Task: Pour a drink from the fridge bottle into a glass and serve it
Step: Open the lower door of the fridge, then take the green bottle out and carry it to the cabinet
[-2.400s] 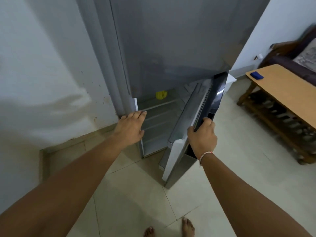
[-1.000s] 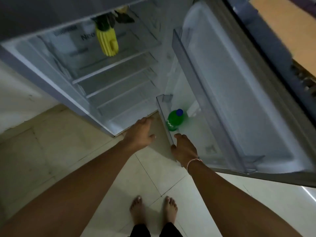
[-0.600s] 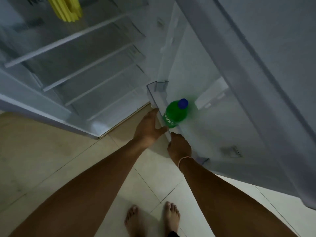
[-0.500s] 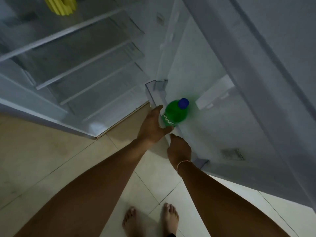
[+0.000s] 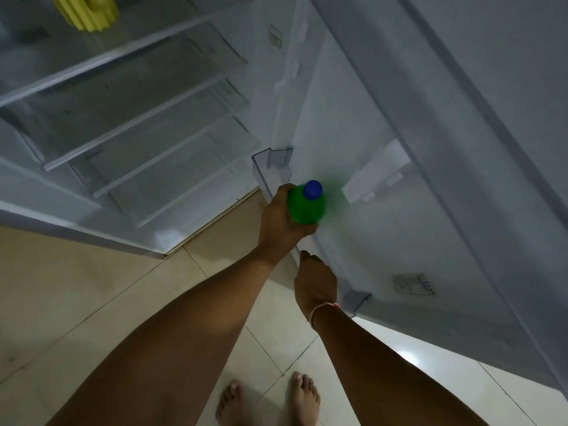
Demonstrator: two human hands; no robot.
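Observation:
A green bottle with a blue cap stands upright in the lowest door bin of the open fridge. My left hand is wrapped around the bottle's left side. My right hand, with a thin band at the wrist, rests lower on the front rail of the same clear bin. Its fingers are curled over the rail's edge, partly hidden. No glass is in view.
The fridge interior has several bare glass shelves. A yellow object sits on an upper shelf. The open fridge door fills the right side. My bare feet stand on pale floor tiles.
I pulled the door wide and bent down toward the lower bin. My left hand moved from the fridge edge to the bottle and closed on it. My right hand shifted onto the bin rail.

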